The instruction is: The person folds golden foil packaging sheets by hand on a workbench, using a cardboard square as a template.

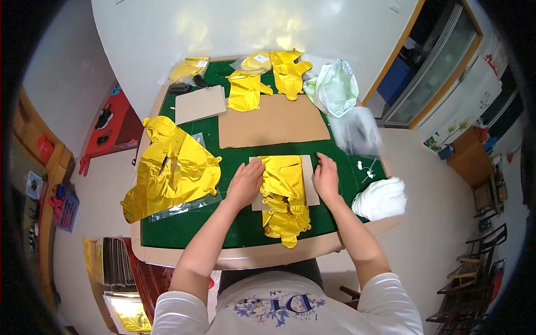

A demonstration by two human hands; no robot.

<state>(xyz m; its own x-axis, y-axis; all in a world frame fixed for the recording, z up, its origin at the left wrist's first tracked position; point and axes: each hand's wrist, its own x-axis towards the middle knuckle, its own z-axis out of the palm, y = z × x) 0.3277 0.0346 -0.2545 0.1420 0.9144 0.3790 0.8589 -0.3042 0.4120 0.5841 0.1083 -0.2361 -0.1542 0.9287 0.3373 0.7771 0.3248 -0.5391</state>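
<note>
A partly folded gold foil balloon (283, 181) lies in front of me on a sheet of grey-beige card (310, 181), its lower end crumpled and reaching past the card toward the table edge. My left hand (245, 183) lies flat with its fingertips on the balloon's left edge. At the card's right side rests my right hand (326, 178), fingers stretched out and holding nothing. A larger unfolded gold foil balloon (181, 167) is spread at the left, partly over a clear plastic bag (181, 209).
Behind the hands lie a brown cardboard sheet (271, 125), stacked card (200, 105) and folded gold foil balloons (244, 92). A plastic bag (334, 86) stands at the back right. A white cloth bundle (381, 199) sits at the right edge of the green tabletop (234, 231).
</note>
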